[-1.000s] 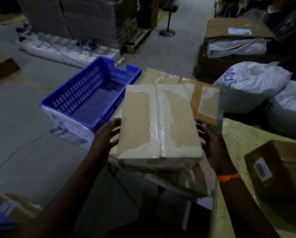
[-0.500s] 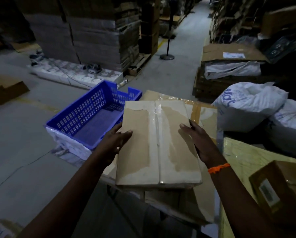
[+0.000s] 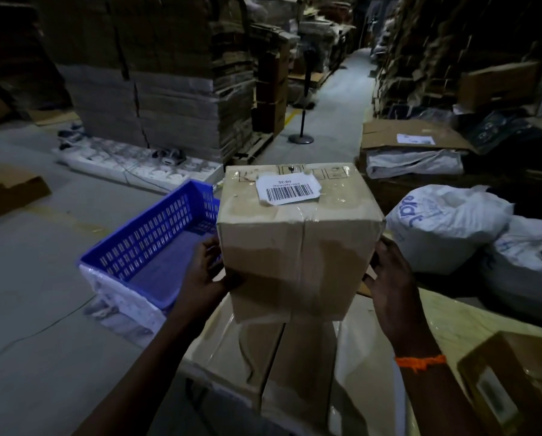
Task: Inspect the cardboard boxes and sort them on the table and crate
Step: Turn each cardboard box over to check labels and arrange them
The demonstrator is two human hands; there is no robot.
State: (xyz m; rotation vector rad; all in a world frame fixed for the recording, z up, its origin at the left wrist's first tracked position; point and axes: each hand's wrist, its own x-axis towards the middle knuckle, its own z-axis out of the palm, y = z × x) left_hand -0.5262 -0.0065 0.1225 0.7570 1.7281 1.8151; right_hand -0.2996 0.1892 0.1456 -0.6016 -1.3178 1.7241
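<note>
Head view: A cardboard box [image 3: 298,240] is held up at the centre of the frame, above a pile of taped boxes [image 3: 263,357] on the table [image 3: 452,322]. It is gripped from both sides. The left hand [image 3: 205,275] is set at its eight o'clock corner, with the thumb laid on the near face. The right hand [image 3: 389,278] is pressed to its four o'clock side with the thumb hooked on the near edge, and its fingers are hidden behind the box. The box is seen tipped, with its long axis running twelve to six and a barcode label [image 3: 288,190] on the face turned up at twelve o'clock. The blue crate [image 3: 150,243] is found at nine o'clock from the box, just beyond the left hand, which is judged the nearer to it. Bare table is left at four o'clock, beside the right hand, and another box [image 3: 515,385] is seen there at five o'clock. White sacks [image 3: 446,228] are piled at three o'clock. Inspection is judged unfinished, and the destination cannot be told.
</note>
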